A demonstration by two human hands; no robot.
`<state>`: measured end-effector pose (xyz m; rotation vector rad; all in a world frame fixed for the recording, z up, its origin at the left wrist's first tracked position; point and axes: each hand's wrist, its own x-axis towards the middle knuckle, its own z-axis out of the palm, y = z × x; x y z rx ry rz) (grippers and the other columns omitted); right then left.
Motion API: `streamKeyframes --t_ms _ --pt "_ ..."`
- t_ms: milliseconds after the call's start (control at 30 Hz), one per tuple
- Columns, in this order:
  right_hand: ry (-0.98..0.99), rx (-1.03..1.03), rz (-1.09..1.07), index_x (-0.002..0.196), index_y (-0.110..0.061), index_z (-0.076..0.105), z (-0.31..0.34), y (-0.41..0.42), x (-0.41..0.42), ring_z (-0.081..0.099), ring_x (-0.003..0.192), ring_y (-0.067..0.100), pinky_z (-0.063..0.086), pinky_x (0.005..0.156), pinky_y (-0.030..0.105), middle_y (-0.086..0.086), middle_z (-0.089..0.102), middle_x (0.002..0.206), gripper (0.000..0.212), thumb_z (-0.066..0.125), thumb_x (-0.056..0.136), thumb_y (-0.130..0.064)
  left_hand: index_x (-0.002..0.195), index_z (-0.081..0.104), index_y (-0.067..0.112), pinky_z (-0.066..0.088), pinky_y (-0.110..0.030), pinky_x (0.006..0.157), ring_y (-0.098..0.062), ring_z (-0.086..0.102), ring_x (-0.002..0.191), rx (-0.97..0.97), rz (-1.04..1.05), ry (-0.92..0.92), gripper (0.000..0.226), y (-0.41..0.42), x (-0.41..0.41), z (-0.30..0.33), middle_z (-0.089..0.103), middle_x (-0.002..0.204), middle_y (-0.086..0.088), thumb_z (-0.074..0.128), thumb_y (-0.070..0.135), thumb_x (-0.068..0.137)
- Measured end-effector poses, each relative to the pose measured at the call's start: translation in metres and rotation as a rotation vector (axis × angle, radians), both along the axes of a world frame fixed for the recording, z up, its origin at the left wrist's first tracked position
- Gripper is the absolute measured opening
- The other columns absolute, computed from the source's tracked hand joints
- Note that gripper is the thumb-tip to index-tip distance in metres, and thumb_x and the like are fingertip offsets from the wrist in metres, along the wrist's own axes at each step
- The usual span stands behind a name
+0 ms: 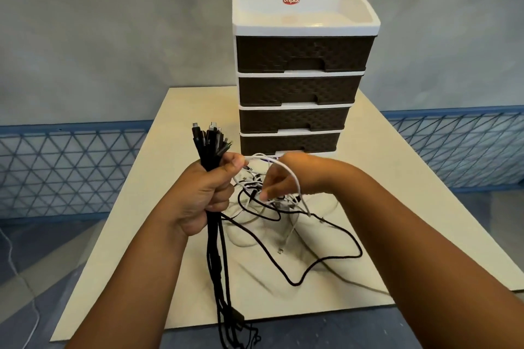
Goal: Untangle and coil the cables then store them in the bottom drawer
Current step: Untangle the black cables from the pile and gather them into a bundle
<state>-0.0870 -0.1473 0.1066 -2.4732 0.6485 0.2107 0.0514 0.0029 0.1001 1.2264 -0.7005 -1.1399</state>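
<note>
My left hand [205, 195] fist-grips a bundle of black cables [208, 147] upright, thumb pinning a white cable [286, 168]; my right hand [279, 183] fingers curl into the tangle [272, 201] before the closed bottom drawer [289, 143].

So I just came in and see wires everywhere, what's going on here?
A person is sorting cables on a pale board. The left hand grips a bundle of black cables with the plugs pointing up. The right hand picks at a thin white cable in the tangled black and white pile. Behind stands a four-drawer brown and white plastic cabinet; its bottom drawer looks shut.
</note>
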Motion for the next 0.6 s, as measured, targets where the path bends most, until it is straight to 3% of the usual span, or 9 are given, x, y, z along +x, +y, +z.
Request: streamKeyframes --t_ms 67,167,267,333,400,467,533,600 --pt "0.121 0.052 0.057 0.093 -0.023 0.076 -0.012 0.005 0.010 0.068 0.078 0.010 0.057 0.078 0.033 -0.005 0.075 0.084 0.034 0.071 0.080 -0.055 0.092 0.057 0.012 0.011 -0.015 0.040 -0.004 0.017 0.037 -0.002 0.005 -0.001 0.025 0.002 0.002 -0.001 0.023 0.048 0.009 0.066 0.028 0.075" --pt "0.100 0.221 0.061 0.092 -0.013 0.075 -0.028 0.011 0.014 0.068 0.071 0.012 0.056 0.084 0.036 0.001 0.076 0.079 0.025 0.071 0.086 -0.037 0.088 0.056 0.014 0.011 -0.015 0.040 -0.004 0.017 0.038 -0.009 0.002 0.000 0.021 0.006 0.004 -0.003 0.024 0.049 0.008 0.067 0.027 0.075" --pt "-0.055 0.198 0.008 0.093 -0.022 0.075 -0.017 0.011 0.001 0.061 0.064 0.008 0.054 0.070 0.036 -0.002 0.069 0.071 0.020 0.060 0.095 -0.035 0.088 0.057 0.014 0.010 -0.017 0.041 -0.004 0.017 0.039 -0.016 0.005 -0.008 0.021 0.007 0.006 -0.004 0.024 0.049 0.008 0.067 0.028 0.075" --pt "-0.155 0.210 -0.047 0.095 -0.022 0.075 0.004 0.011 -0.010 0.057 0.060 -0.004 0.049 0.060 0.021 -0.017 0.065 0.066 0.028 0.053 0.098 -0.040 0.088 0.058 0.014 0.010 -0.017 0.041 -0.004 0.017 0.039 -0.021 0.021 -0.015 0.022 0.007 0.007 -0.004 0.024 0.049 0.008 0.067 0.029 0.076" --pt "-0.221 0.269 -0.082 0.095 -0.015 0.077 0.026 0.009 -0.019 0.061 0.066 -0.010 0.048 0.069 0.012 -0.024 0.067 0.065 0.036 0.052 0.097 -0.040 0.089 0.059 0.013 0.010 -0.018 0.042 -0.004 0.017 0.039 -0.023 0.042 -0.014 0.022 0.005 0.007 -0.003 0.024 0.049 0.008 0.066 0.030 0.076" --pt "-0.295 0.278 -0.096 0.092 -0.016 0.078 0.040 0.005 -0.023 0.065 0.085 -0.005 0.049 0.087 0.022 -0.014 0.074 0.084 0.033 0.057 0.094 -0.040 0.089 0.059 0.014 0.009 -0.019 0.043 -0.004 0.017 0.039 -0.022 0.064 -0.013 0.022 0.002 0.007 -0.003 0.024 0.049 0.009 0.066 0.030 0.076" --pt "-0.398 0.281 -0.119 0.093 -0.013 0.078 0.051 0.003 -0.027 0.064 0.080 -0.004 0.044 0.079 0.021 -0.010 0.074 0.084 0.031 0.058 0.093 -0.037 0.087 0.058 0.015 0.008 -0.019 0.044 -0.004 0.016 0.039 -0.014 0.080 -0.016 0.022 -0.001 0.007 -0.004 0.023 0.049 0.009 0.067 0.031 0.074" --pt "-0.534 0.303 -0.164 0.095 -0.007 0.075 0.057 0.000 -0.030 0.059 0.067 0.001 0.038 0.071 0.018 -0.010 0.068 0.070 0.032 0.057 0.094 -0.033 0.086 0.057 0.016 0.007 -0.019 0.044 -0.005 0.015 0.040 -0.008 0.089 -0.015 0.023 -0.003 0.007 -0.005 0.022 0.049 0.010 0.068 0.032 0.073"
